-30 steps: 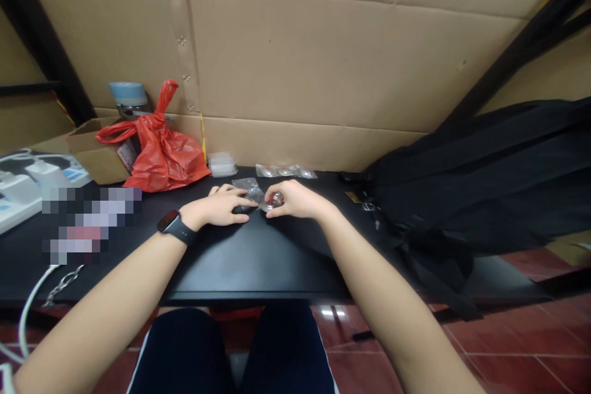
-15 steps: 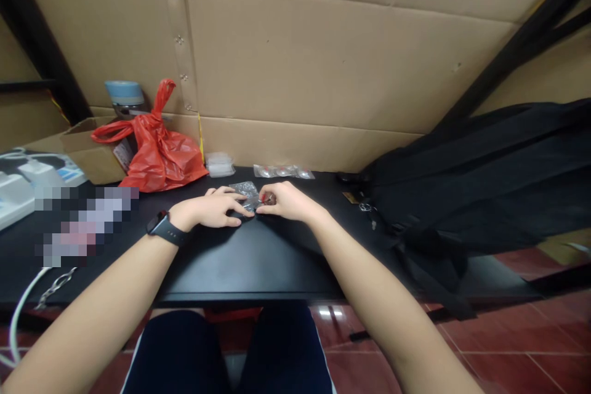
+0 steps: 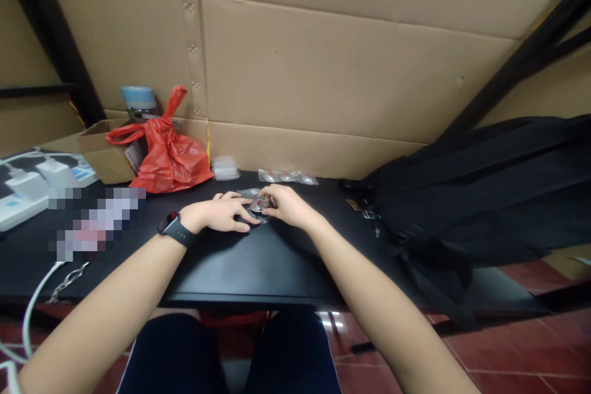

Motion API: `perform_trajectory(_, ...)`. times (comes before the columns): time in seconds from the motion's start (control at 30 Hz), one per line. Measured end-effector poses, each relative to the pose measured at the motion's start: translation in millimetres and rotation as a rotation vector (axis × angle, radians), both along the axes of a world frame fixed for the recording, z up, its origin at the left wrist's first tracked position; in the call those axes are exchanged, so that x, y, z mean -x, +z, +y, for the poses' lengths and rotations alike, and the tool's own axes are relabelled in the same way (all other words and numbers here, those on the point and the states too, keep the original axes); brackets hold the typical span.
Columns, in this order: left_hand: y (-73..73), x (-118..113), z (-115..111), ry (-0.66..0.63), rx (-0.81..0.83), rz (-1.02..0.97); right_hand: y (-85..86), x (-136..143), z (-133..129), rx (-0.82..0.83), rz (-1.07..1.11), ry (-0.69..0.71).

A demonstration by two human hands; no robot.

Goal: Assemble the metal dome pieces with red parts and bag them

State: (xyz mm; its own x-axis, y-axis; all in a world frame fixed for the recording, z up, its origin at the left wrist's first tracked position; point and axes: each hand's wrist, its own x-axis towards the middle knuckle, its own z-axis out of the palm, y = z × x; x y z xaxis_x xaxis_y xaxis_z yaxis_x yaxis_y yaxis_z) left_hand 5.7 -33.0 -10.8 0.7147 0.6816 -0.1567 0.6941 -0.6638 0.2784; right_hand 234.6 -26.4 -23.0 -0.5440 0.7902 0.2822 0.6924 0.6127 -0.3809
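Observation:
A small round silvery object with a red spot [image 3: 259, 204] lies on a clear plastic wrapper [image 3: 249, 192] on the black table. From the right, the thumb and fingers of my right hand [image 3: 287, 205] are closed on its edge. My left hand [image 3: 227, 212] rests on the table at the left, fingers spread, with its fingertips on the wrapper beside the object. Part of the wrapper is hidden under my hands. Behind them lie several clear packets with silvery round items [image 3: 287, 177].
A red plastic bag [image 3: 173, 163], an open cardboard box [image 3: 104, 154] and a blue-lidded bottle [image 3: 139, 98] stand at the back left. White plugs in a power strip [image 3: 28, 200] are at far left. A black bag [image 3: 484, 191] fills the right side.
The view has shifted slightly. The silvery object now lies on the wrapper between my hands; before, my right hand held it more upright at the wrapper's right edge.

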Motion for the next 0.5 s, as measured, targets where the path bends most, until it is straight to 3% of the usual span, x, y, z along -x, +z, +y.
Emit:
perform_trajectory(0.17,0.0,0,0,0.014,-0.002,0.008,-10.6,13,5,-0.166,-0.083,-0.174)
perform_trajectory(0.33,2.6,0,0,0.016,0.004,0.039,-14.7,20,13,-0.199,-0.131,-0.255)
perform_trajectory(0.4,5.0,-1,0,0.026,0.002,0.045,-14.0,18,16,-0.197,-0.139,-0.249)
perform_trajectory(0.5,9.0,-1,0,0.022,-0.036,0.015,-10.8,9,16,-0.152,-0.154,-0.097)
